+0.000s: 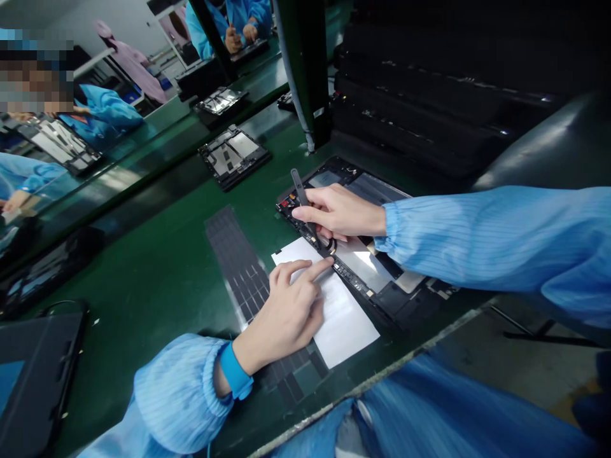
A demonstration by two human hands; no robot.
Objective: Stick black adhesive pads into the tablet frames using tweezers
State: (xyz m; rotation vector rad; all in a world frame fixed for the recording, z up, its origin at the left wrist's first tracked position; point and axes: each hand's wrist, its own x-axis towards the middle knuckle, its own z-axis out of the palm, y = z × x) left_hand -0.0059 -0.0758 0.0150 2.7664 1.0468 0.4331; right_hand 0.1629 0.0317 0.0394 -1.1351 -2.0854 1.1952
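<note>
Mid-frame: pinching one pair of tweezers (pixel 299 186) in curled right hand (pixel 341 210); touching one opened gadget (pixel 360 262) with loosely spread, empty left hand (pixel 290 312), over one white sheet (pixel 346 327).

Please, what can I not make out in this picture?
In the head view:
Open device: the part under the right hand and its sleeve is hidden.
Dark tool: its tip is too small to tell what it touches.
White sheet: the left hand covers part of it.
Dark casing: cut off by the left edge.
Black stack: too dark for details.
</note>
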